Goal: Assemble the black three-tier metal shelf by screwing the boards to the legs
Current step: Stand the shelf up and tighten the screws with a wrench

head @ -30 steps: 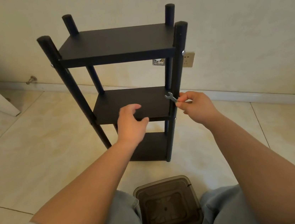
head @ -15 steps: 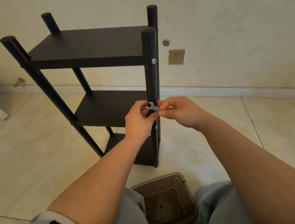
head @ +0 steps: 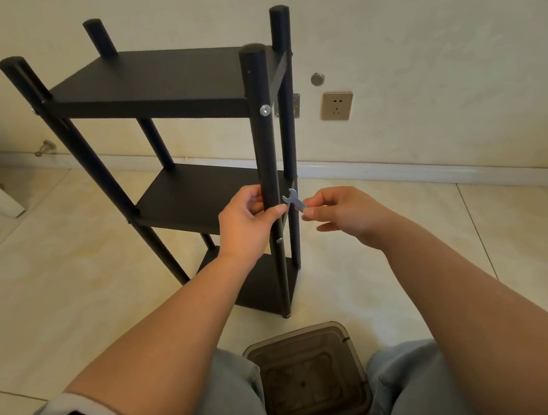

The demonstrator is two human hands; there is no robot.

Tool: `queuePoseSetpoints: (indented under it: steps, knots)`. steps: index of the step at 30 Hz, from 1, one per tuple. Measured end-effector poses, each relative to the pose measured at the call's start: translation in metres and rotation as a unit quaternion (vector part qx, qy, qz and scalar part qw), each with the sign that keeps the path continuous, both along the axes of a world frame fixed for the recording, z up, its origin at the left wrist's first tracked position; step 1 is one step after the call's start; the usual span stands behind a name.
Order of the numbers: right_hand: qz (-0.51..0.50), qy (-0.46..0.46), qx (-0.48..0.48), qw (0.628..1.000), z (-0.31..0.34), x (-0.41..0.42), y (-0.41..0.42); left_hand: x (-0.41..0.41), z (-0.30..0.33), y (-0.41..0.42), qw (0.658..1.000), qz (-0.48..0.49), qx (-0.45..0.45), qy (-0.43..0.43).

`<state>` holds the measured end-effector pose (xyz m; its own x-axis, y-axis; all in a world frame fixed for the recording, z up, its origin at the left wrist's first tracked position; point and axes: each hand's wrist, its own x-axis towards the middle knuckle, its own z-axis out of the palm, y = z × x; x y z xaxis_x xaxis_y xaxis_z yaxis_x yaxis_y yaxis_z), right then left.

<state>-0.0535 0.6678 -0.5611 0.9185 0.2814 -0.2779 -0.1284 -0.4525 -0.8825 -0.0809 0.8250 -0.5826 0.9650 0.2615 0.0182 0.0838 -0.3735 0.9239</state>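
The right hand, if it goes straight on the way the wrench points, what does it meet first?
Probably the front leg: the right hand aims its wrench up-left at it, beside the left hand's thumb. Depth is unclear.

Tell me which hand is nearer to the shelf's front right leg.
Left. The left hand grips the front right leg at the middle board's height, thumb across its front. The right hand is off to the leg's right, pinching the small wrench.
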Motion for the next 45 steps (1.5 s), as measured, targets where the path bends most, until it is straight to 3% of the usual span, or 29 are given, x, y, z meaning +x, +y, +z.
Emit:
queuePoseSetpoints:
  steps: [5, 11, 21, 27, 35, 39, 45]
  knots:
    - [-0.022, 0.053, -0.072, 0.996, -0.016, 0.009, -0.001, 0.0, 0.01, 0.021, 0.998, 0.058, -0.029, -0.019]
    - [-0.018, 0.024, -0.129, 0.991, -0.036, 0.012, 0.03, -0.003, 0.023, 0.039, 0.994, 0.093, -0.03, -0.05]
    - [0.023, -0.014, -0.094, 0.995, -0.045, 0.011, 0.072, -0.006, 0.03, 0.052, 0.991, 0.101, -0.035, -0.077]
    - [-0.035, -0.069, -0.068, 0.995, -0.044, 0.015, 0.078, -0.005, 0.03, 0.053, 0.991, 0.104, -0.034, -0.077]
    - [0.0, -0.051, -0.044, 0.998, -0.037, 0.013, 0.072, -0.005, 0.031, 0.052, 0.992, 0.098, -0.025, -0.077]
    - [0.056, -0.026, -0.086, 0.994, -0.039, 0.011, 0.071, -0.006, 0.03, 0.051, 0.992, 0.101, -0.023, -0.074]
    - [0.021, -0.043, -0.095, 0.994, -0.041, 0.011, 0.071, -0.006, 0.029, 0.048, 0.993, 0.093, -0.024, -0.07]
